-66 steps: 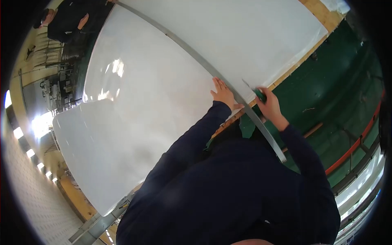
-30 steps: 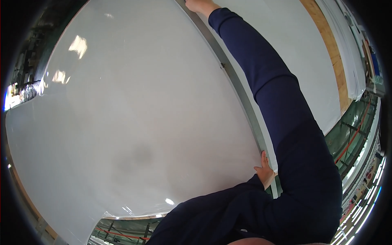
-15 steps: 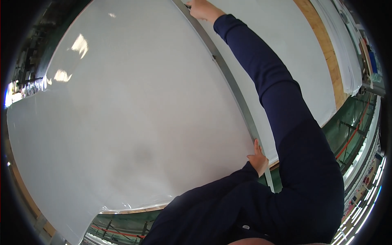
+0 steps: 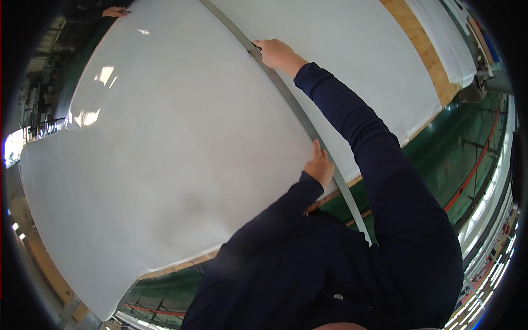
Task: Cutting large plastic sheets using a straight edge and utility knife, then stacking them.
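Note:
A long grey metal straightedge [image 4: 292, 101] lies slantwise across a large white sheet [image 4: 181, 126] with a glossy surface. My left hand [image 4: 320, 166] rests on the near part of the straightedge, its index finger stretched along the metal. Farther up, my right hand [image 4: 279, 55] is closed at the right edge of the straightedge. A small dark tool tip [image 4: 257, 46] shows at its fingertips; the fist hides the rest, so I cannot tell its kind. The straightedge's near end sticks out past the sheet's edge, close to my body.
At the far left, another person's hand [image 4: 115, 11] holds a thin dark object by the sheet's edge. A wooden board edge [image 4: 421, 47] and stacked white sheets [image 4: 444, 41] lie at the right. Green floor [image 4: 440, 148] with a red line shows beyond the near right edge.
My right hand has come down along the straightedge, nearer to my left hand. The view has shifted, and another person's hand has appeared at the upper left.

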Demonstrator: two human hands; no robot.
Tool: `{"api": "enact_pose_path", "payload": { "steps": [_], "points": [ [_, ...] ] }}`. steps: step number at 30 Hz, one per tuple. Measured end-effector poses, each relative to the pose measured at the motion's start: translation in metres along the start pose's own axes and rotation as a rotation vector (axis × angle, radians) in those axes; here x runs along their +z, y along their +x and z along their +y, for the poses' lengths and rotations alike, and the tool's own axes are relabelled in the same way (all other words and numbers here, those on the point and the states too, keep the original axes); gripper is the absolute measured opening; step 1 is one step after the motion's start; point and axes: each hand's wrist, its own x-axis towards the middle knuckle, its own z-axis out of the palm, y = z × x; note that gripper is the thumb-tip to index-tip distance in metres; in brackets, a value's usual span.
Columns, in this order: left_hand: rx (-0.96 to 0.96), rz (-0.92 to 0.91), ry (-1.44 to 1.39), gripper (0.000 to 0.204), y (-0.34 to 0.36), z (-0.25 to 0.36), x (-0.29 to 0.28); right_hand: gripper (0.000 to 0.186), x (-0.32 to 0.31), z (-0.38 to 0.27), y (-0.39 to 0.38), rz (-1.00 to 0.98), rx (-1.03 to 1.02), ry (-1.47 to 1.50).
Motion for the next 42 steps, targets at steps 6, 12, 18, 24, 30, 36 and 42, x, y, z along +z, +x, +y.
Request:
{"api": "enact_pose_path", "payload": {
  "steps": [6, 12, 18, 24, 30, 36, 42],
  "points": [
    [0.011, -0.085, 0.12, 0.075, 0.006, -0.002, -0.01, 0.057, 0.007, 0.033, -0.106, -0.03, 0.025, 0.08],
    [0.038, -0.013, 0.251, 0.075, 0.006, -0.002, -0.023, 0.049, 0.003, 0.052, -0.231, -0.126, 0.094, 0.139],
    [0.079, 0.026, 0.382, 0.077, 0.015, -0.011, -0.017, 0.052, 0.01, 0.08, -0.343, -0.072, 0.042, 0.185],
    [0.138, 0.128, 0.442, 0.071, 0.016, -0.012, -0.018, 0.06, 0.03, 0.108, -0.438, -0.056, 0.083, 0.173],
    [0.147, 0.134, 0.479, 0.071, 0.017, -0.007, -0.026, 0.06, 0.027, 0.118, -0.516, -0.119, 0.148, 0.203],
    [0.067, 0.011, 0.511, 0.081, 0.019, -0.002, -0.033, 0.059, 0.006, 0.129, -0.575, -0.197, 0.193, 0.188],
    [0.089, 0.021, 0.489, 0.084, 0.015, -0.004, -0.034, 0.039, 0.039, 0.134, -0.591, 0.44, 0.287, 0.415]
  ]
}}
